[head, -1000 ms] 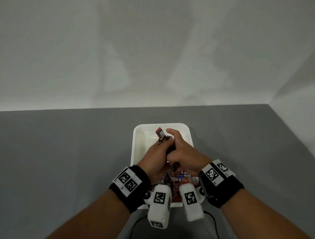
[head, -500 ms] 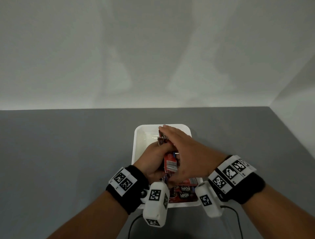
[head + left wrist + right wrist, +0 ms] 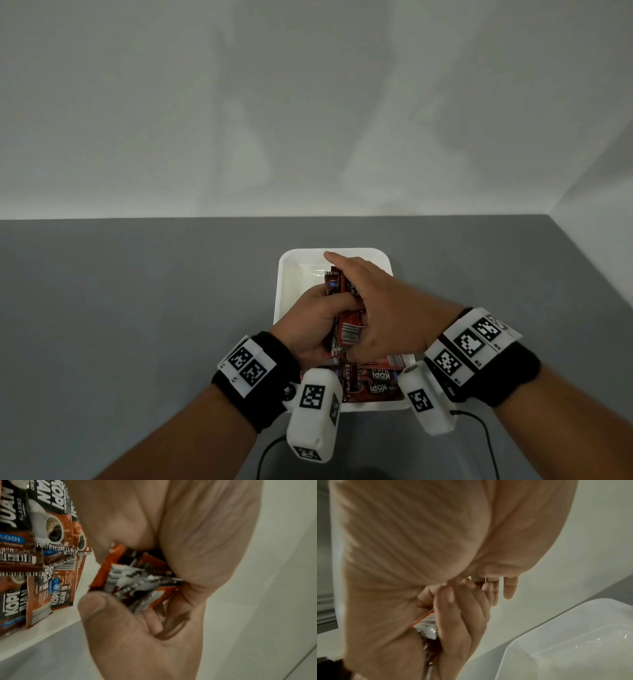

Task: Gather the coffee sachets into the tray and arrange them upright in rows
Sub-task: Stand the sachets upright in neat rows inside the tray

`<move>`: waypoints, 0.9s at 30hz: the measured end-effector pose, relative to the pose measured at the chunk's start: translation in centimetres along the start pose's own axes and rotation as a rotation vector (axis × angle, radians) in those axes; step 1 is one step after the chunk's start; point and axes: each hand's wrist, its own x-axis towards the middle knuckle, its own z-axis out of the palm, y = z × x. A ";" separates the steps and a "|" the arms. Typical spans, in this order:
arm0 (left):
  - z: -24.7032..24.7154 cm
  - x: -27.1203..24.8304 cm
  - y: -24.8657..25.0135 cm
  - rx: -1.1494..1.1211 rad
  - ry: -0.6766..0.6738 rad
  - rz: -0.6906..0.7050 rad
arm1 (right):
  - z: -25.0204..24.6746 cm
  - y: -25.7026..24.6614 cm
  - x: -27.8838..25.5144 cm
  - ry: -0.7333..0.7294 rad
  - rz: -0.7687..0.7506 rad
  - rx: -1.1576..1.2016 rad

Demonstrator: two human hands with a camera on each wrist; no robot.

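Note:
A white tray (image 3: 284, 274) sits on the grey table, and both hands meet over its middle. My left hand (image 3: 315, 318) grips a bundle of red-brown coffee sachets (image 3: 347, 329) from the left, thumb and fingers wrapped round the bundle (image 3: 137, 581). My right hand (image 3: 387, 308) lies over the bundle from the right with its fingers stretched toward the tray's far rim. Its palm covers most of the stack. From the right wrist, the left fingers (image 3: 458, 615) clasp the sachet edges (image 3: 426, 626). More sachets (image 3: 376, 383) lie flat at the tray's near end.
The tray's far half (image 3: 573, 642) holds nothing. Grey table (image 3: 137, 308) spreads to the left and right of the tray. A pale wall rises behind, and another runs along the right side. A black cable (image 3: 479, 421) trails near the front edge.
The right hand has slid forward over the bundle and its wrist has swung out to the right. The bundle in the left hand now shows a barcoded sachet on top.

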 end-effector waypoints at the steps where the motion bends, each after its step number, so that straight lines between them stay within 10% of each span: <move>1: 0.1 0.0 0.0 -0.005 0.016 0.000 | 0.0 -0.1 0.0 0.002 -0.015 -0.018; 9: 0.3 0.2 0.4 -0.032 0.057 0.035 | -0.6 1.1 -0.5 0.057 0.038 0.221; 15: -0.3 0.6 -0.1 0.406 0.172 0.245 | -0.5 2.7 -0.1 0.399 0.190 0.707; 27: -3.0 0.3 1.4 0.135 0.158 -0.011 | -0.7 3.5 -0.8 0.549 0.130 1.092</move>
